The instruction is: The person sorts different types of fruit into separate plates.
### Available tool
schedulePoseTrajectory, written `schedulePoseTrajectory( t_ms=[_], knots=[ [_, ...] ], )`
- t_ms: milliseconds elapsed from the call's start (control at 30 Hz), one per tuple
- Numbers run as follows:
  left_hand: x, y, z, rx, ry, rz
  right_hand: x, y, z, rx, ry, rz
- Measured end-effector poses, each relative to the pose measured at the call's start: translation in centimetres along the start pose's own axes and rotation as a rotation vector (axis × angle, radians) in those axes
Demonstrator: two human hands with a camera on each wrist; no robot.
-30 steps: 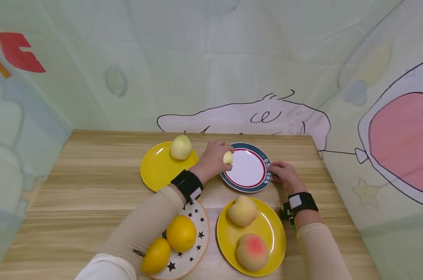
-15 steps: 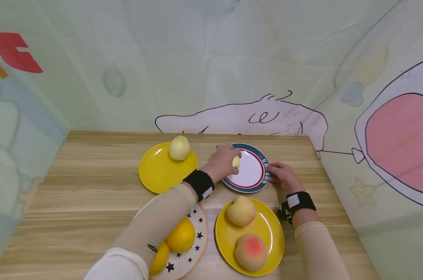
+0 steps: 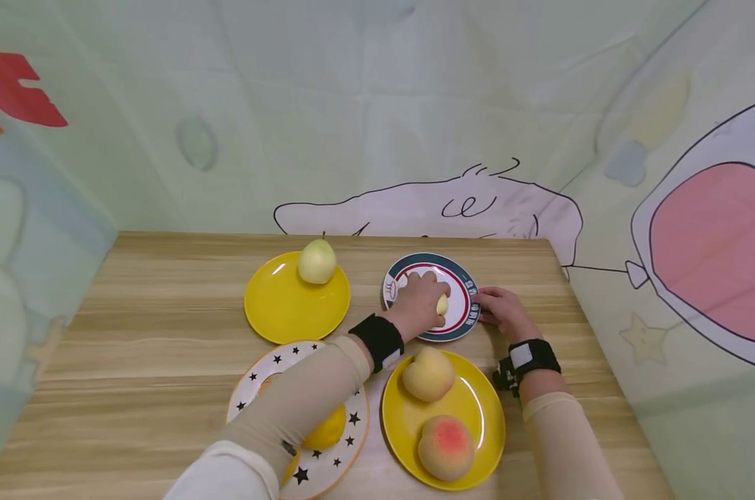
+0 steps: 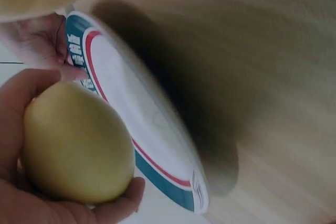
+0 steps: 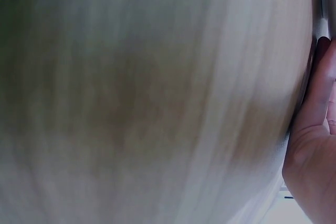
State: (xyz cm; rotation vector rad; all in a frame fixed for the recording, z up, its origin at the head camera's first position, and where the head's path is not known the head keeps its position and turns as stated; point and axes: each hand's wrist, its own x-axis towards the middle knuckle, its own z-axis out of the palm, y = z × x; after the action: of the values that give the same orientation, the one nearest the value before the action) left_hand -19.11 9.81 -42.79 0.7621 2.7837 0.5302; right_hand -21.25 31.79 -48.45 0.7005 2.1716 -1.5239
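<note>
My left hand [image 3: 421,302] grips a pale yellow pear [image 4: 79,142] over the white plate with a teal rim and red ring [image 3: 458,330]. In the left wrist view the fingers and thumb curl round the pear's sides. At that plate's right edge my right hand [image 3: 507,311] pinches the rim, one digit lying on top of it. The right wrist view shows only part of this hand [image 5: 315,145] at its right border. Another pear [image 3: 317,262] with a stem sits on a yellow plate [image 3: 277,302] to the left.
Nearer to me, a second yellow plate [image 3: 490,417] bears two peaches [image 3: 447,448]. Beside it, a white plate with black stars [image 3: 349,455] carries oranges [image 3: 327,429], partly hidden under my left sleeve. A printed cloth [image 3: 327,125] hangs behind the wooden table [image 3: 146,333].
My left hand has moved right and slightly toward me with the pear, from the teal-rimmed plate's left edge to over its middle. The right hand has stayed at the rim.
</note>
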Motion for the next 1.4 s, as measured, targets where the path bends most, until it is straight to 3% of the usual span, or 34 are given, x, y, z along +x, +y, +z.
schedulePoseTrajectory(
  t_ms=[133,567,1100,1267,1400],
  knots=[
    [-0.2,0.5,0.6,-0.006,0.002,-0.048,-0.1,-0.1,0.1,0.020,0.004,0.010],
    [-0.4,-0.3,2.3,0.083,-0.023,-0.049,0.0,0.0,-0.1,0.012,0.007,0.016],
    [-0.3,-0.7,2.6,0.087,-0.012,-0.042,-0.1,-0.2,-0.1,0.016,0.002,0.042],
    [-0.5,-0.7,2.4,0.070,-0.023,-0.074,-0.3,-0.2,-0.1,0.013,0.000,0.033],
    [-0.6,-0.8,2.0,0.098,0.005,-0.071,-0.3,-0.3,-0.1,0.020,-0.002,0.028]
  ],
)
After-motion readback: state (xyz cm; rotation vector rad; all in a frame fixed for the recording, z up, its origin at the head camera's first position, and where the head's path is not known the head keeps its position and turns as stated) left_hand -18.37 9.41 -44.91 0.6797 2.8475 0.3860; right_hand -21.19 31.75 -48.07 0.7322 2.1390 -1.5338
